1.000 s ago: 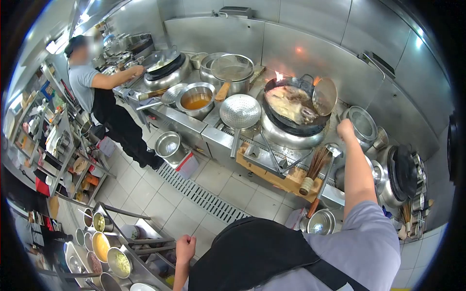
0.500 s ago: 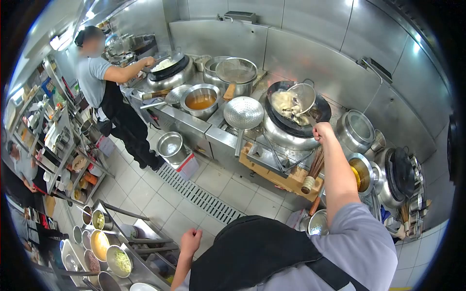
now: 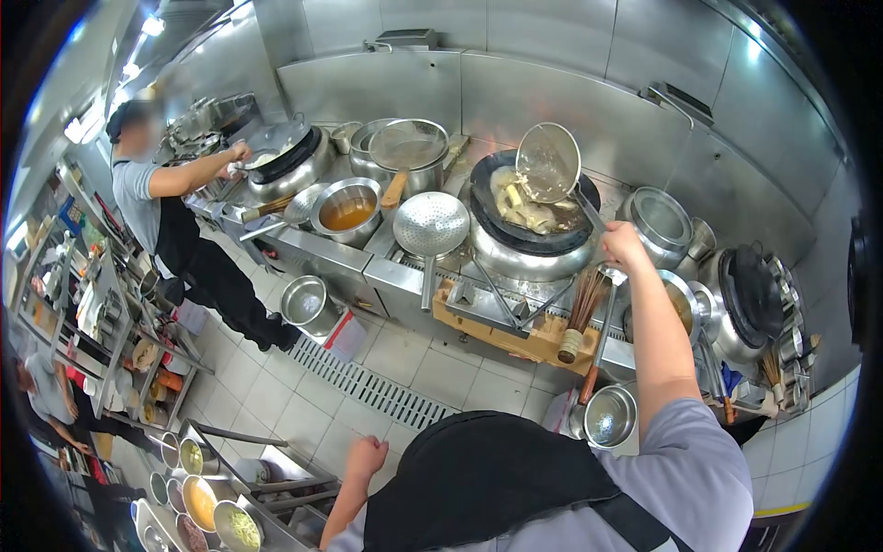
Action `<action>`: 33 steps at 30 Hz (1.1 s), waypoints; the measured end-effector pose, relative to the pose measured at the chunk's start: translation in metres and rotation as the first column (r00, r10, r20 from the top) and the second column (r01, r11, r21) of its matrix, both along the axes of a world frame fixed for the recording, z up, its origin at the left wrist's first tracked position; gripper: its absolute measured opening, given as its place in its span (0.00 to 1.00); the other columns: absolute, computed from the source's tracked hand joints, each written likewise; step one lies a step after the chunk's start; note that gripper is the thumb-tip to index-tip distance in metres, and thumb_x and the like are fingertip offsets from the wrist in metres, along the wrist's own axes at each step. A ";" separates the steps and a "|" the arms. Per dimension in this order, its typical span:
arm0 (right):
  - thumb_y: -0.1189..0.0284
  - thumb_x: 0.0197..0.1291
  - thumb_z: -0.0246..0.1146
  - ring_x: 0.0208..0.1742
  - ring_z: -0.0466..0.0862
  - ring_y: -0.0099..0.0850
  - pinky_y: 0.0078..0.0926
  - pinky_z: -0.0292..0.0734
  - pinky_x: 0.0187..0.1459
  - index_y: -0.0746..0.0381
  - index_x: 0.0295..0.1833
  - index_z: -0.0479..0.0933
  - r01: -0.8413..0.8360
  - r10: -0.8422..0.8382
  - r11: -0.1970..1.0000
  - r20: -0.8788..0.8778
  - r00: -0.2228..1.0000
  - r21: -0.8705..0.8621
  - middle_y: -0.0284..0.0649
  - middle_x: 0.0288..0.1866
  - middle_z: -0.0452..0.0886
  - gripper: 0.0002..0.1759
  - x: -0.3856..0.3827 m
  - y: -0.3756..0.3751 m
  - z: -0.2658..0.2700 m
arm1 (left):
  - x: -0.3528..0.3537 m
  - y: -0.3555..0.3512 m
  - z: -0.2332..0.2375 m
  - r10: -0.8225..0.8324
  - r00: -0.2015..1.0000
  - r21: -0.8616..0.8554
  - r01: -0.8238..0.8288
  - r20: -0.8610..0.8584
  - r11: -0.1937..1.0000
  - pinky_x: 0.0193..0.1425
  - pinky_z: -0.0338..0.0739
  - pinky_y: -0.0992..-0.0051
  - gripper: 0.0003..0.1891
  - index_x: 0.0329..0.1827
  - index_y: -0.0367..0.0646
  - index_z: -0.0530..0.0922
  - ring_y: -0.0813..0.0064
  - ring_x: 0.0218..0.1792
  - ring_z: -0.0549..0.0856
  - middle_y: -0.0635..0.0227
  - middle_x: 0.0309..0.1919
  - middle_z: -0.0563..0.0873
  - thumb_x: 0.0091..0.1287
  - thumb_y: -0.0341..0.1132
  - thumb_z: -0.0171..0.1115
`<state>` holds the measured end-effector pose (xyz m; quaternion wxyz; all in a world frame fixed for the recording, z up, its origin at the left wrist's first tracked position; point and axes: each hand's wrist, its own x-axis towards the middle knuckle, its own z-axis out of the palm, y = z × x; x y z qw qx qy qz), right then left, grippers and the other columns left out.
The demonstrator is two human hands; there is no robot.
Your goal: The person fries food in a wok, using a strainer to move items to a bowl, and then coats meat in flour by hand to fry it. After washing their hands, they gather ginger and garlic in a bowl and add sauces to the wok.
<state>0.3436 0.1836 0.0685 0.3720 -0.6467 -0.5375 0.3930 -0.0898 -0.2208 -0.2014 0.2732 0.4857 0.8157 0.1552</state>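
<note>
My right hand (image 3: 624, 247) is closed around the handle of a round wire strainer (image 3: 549, 164). The strainer is tipped up on its side over a black wok (image 3: 581, 227), with a few small bits clinging to its mesh. Pale food pieces (image 3: 524, 204) lie in the wok beneath it, some near its lower edge. My left hand (image 3: 368, 455) hangs low beside my black apron, fingers curled in with nothing visible in them. A bamboo brush (image 3: 579, 317) and a ladle with a wooden handle (image 3: 596, 359) rest at the stove's front, below my right forearm.
Left of the wok are a perforated ladle (image 3: 430, 225), a pot of amber liquid (image 3: 348, 210) and a mesh strainer on a pot (image 3: 409, 145). A co-worker (image 3: 170, 221) stands at another wok (image 3: 285, 166). Bowls of ingredients (image 3: 241, 528) sit low at left.
The strainer has risen and turned from lying over the food to standing steeply on edge. Less food is at its mesh. My left hand stays curled, and the view has shifted slightly.
</note>
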 end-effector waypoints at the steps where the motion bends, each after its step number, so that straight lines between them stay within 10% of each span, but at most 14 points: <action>1: 0.83 0.52 0.49 0.08 0.61 0.23 0.26 0.51 0.10 0.67 0.39 0.73 0.003 -0.002 1.000 0.020 1.000 -0.013 0.35 0.16 0.67 0.10 0.005 0.000 0.004 | 0.001 -0.011 -0.010 -0.042 0.996 -0.075 0.037 -0.074 0.996 0.37 0.75 0.57 0.20 0.26 0.36 0.78 0.48 0.30 0.81 0.49 0.22 0.80 0.58 0.48 0.58; 4: 0.82 0.52 0.50 0.09 0.61 0.23 0.25 0.50 0.11 0.65 0.44 0.72 0.048 -0.050 0.998 -0.062 0.997 -0.029 0.34 0.16 0.67 0.12 0.039 0.025 -0.002 | 0.005 -0.051 -0.038 0.030 0.999 -0.221 -0.034 -0.021 0.975 0.42 0.76 0.57 0.20 0.32 0.36 0.81 0.48 0.35 0.82 0.47 0.28 0.82 0.58 0.48 0.55; 6: 0.81 0.52 0.51 0.09 0.63 0.24 0.26 0.53 0.11 0.65 0.41 0.73 0.165 -0.165 0.986 0.003 0.986 0.033 0.34 0.15 0.67 0.11 0.051 0.032 0.001 | -0.019 -0.088 -0.110 -0.229 0.969 -0.204 0.245 0.097 0.948 0.44 0.75 0.58 0.19 0.33 0.37 0.81 0.49 0.39 0.82 0.46 0.34 0.83 0.57 0.47 0.55; 10: 0.79 0.50 0.54 0.32 0.83 0.49 0.43 0.77 0.33 0.68 0.38 0.79 0.150 -0.138 0.988 0.691 0.709 0.043 0.56 0.31 0.81 0.11 0.056 0.060 -0.004 | -0.023 -0.165 -0.249 -0.069 0.982 -0.307 0.121 0.176 0.944 0.46 0.75 0.58 0.20 0.34 0.37 0.81 0.50 0.43 0.81 0.46 0.37 0.82 0.56 0.48 0.55; 14: 0.80 0.48 0.55 0.18 0.80 0.45 0.40 0.74 0.20 0.72 0.19 0.75 -0.024 -0.141 0.978 0.739 0.659 0.208 0.53 0.18 0.77 0.09 0.039 0.078 -0.078 | 0.005 -0.169 -0.209 0.153 0.977 -0.338 -0.094 0.151 0.936 0.47 0.74 0.58 0.20 0.36 0.37 0.81 0.49 0.43 0.81 0.46 0.37 0.82 0.56 0.48 0.54; 16: 0.81 0.51 0.53 0.12 0.72 0.38 0.36 0.65 0.14 0.69 0.18 0.70 0.218 -0.202 0.974 0.197 0.959 -0.066 0.45 0.13 0.71 0.10 -0.003 0.049 -0.072 | 0.020 -0.158 -0.169 0.260 0.957 -0.350 -0.202 0.126 0.915 0.48 0.74 0.58 0.21 0.36 0.37 0.81 0.49 0.43 0.81 0.46 0.37 0.82 0.56 0.48 0.54; 19: 0.81 0.53 0.50 0.10 0.63 0.29 0.30 0.56 0.12 0.64 0.18 0.64 0.161 -0.195 0.968 -0.175 0.965 -0.191 0.38 0.13 0.64 0.12 -0.035 0.030 -0.064 | 0.033 -0.137 -0.119 0.320 0.938 -0.362 -0.255 0.133 0.897 0.48 0.74 0.58 0.21 0.37 0.37 0.80 0.49 0.43 0.81 0.46 0.36 0.82 0.55 0.48 0.54; 33: 0.82 0.51 0.50 0.09 0.64 0.25 0.25 0.53 0.10 0.64 0.28 0.67 0.050 -0.050 0.999 -0.002 0.999 0.003 0.35 0.15 0.66 0.03 -0.030 -0.023 -0.012 | -0.034 -0.131 -0.081 0.168 0.985 -0.371 -0.139 0.047 0.918 0.49 0.74 0.59 0.18 0.33 0.36 0.80 0.48 0.41 0.81 0.47 0.34 0.83 0.54 0.45 0.54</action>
